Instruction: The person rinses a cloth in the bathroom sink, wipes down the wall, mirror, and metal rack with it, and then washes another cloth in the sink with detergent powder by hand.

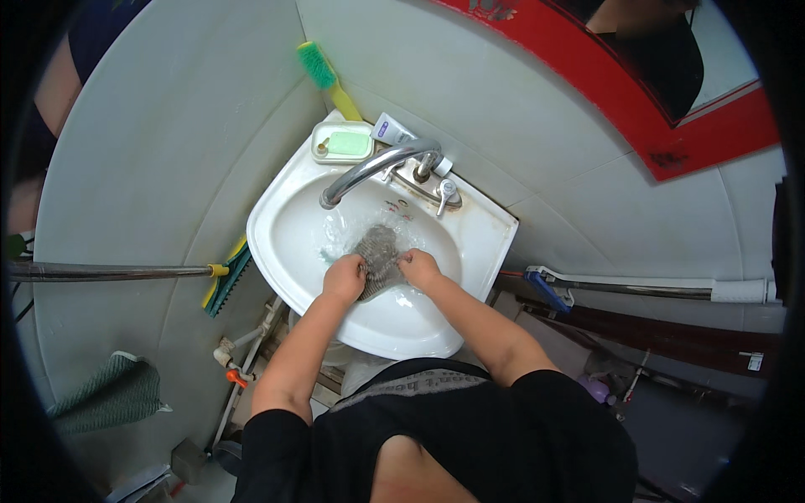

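Observation:
Both my arms reach over a white washbasin (401, 329) with water in it. A wet grey-brown cloth (379, 251) with a ribbed or striped look lies in the bowl between my hands. My left hand (345, 277) is closed on the cloth's left edge. Fingers pinched, my right hand (418, 268) grips its right side. Above the bowl curves a chrome faucet (377, 169), its spout to the upper left of the cloth. Ripples and bright splashes show in the water below the spout.
A soap dish (319, 132) with green soap (349, 143), a white tube (391, 129) and a green-bristled brush (323, 71) are at the basin's back. A red-framed mirror (671, 151) hangs right. A squeegee-like tool (225, 277) leans left; a blue-ended mop (549, 289) stands right.

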The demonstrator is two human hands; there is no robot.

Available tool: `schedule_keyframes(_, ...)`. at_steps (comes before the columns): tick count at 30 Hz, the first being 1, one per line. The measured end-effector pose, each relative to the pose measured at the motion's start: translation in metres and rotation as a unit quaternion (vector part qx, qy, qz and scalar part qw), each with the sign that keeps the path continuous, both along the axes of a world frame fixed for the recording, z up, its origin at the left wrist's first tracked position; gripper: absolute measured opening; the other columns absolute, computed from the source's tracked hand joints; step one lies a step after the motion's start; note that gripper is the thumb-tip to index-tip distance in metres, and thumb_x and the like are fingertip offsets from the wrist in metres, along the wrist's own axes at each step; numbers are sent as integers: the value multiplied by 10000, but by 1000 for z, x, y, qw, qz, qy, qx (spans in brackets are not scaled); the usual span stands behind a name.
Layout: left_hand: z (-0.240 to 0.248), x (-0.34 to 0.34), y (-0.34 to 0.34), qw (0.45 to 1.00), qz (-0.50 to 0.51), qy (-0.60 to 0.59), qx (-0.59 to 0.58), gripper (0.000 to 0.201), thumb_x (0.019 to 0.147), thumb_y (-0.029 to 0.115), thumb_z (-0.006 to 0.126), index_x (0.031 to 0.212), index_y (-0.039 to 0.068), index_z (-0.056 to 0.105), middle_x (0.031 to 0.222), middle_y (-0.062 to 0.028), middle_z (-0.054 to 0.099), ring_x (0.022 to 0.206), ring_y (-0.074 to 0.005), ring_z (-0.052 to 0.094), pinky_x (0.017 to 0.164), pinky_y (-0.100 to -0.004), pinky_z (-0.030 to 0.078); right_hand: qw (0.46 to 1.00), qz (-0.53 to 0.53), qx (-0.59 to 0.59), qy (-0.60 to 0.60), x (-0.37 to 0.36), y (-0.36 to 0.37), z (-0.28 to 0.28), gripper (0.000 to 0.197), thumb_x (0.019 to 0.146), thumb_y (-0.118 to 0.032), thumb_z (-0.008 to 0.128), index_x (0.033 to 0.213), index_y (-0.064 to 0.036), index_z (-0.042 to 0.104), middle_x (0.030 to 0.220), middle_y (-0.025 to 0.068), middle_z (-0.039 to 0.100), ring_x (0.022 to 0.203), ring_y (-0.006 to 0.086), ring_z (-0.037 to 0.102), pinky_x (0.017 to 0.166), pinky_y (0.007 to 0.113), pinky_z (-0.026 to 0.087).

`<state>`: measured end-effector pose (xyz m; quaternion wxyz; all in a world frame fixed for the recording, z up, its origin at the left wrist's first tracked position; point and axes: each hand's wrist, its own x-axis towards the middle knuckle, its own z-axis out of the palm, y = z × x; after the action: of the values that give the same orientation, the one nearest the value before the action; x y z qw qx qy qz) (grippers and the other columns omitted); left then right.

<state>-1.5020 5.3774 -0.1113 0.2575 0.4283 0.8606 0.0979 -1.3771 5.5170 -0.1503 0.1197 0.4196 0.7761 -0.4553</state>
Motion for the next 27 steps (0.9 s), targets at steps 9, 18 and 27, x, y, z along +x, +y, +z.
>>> schedule_keyframes(9,39,-20,-35,989,63,-38,130,291,614,18,594,905,32,594,941,-177,537,837,-304,537,731,-326,445,968,26,160,192,18,20,45,207,692,-152,623,850,-34,564,942,155,540,898,295,519,757,349,422)
schedule_keyframes(18,31,19,6,682,497,-528,101,565,844,474,411,1228,59,382,1128,-149,480,1051,-254,461,774,-392,446,987,-116,-24,106,-44,-36,-5,469,761,-343,556,1063,8,481,976,203,549,899,320,529,805,354,416)
schedule_keyframes(27,-21,4,1,486,528,-578,387,383,862,323,450,1087,13,459,963,-109,551,848,-213,547,710,-338,473,973,110,61,195,-52,-68,83,367,835,-369,415,748,-45,564,732,178,590,675,351,557,627,397,442)
